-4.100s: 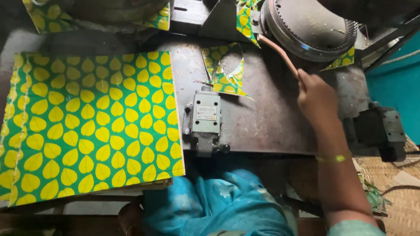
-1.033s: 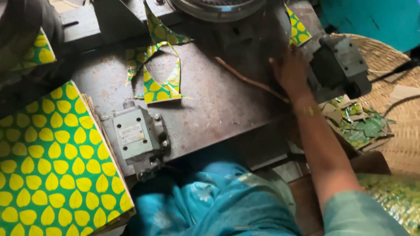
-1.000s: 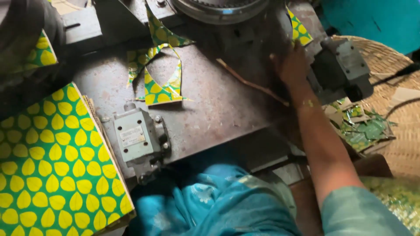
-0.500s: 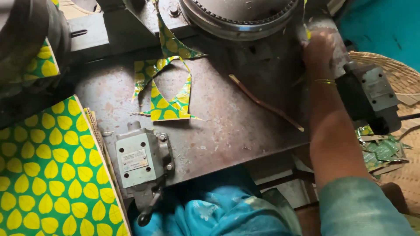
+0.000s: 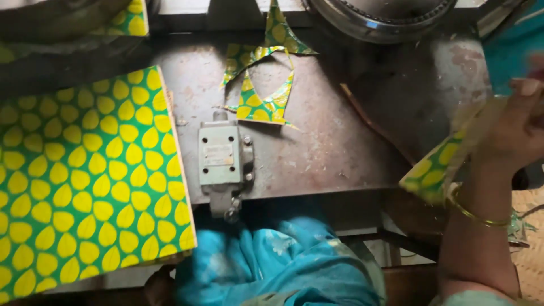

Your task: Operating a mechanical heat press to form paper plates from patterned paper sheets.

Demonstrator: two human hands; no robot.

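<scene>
Right hand: the right hand point(image 5: 518, 127) sits at the right edge of the frame, raised off the worktop point(image 5: 340, 147), blurred by motion; a thin bangle point(image 5: 479, 214) circles the wrist.
Fingers: closed on a green-and-yellow cut piece point(image 5: 436, 170), which hangs down and to the left from the grip; the pinch looks taken at the piece's upper edge so the rest swings free of the metal surface.
Left hand: not in view.
Held piece, location: lower right of the frame, just off the worktop's right edge, touching nothing but the hand as far as can be told.
Sheet stack: a stack of leaf-print sheets point(image 5: 85, 175) fills the left of the frame, its corner overhanging the front edge, within easy reach.
Offcuts: pointed scrap trimmings point(image 5: 263, 99) lie at upper centre, below the round machine ring point(image 5: 385, 20); their curved edges suggest waste left around a circular cut.
Valve block: a grey metal block point(image 5: 221, 156) is fixed at the front centre edge.
Rod: a thin brown rod point(image 5: 371, 122) lies slanted on the worktop, right of centre.
Change from half a second ago: the hand then reached up beside the ring at upper right; now it is lower, at mid right, with the piece showing in its grip. The scraps, block and stack hold their places on the surface.
</scene>
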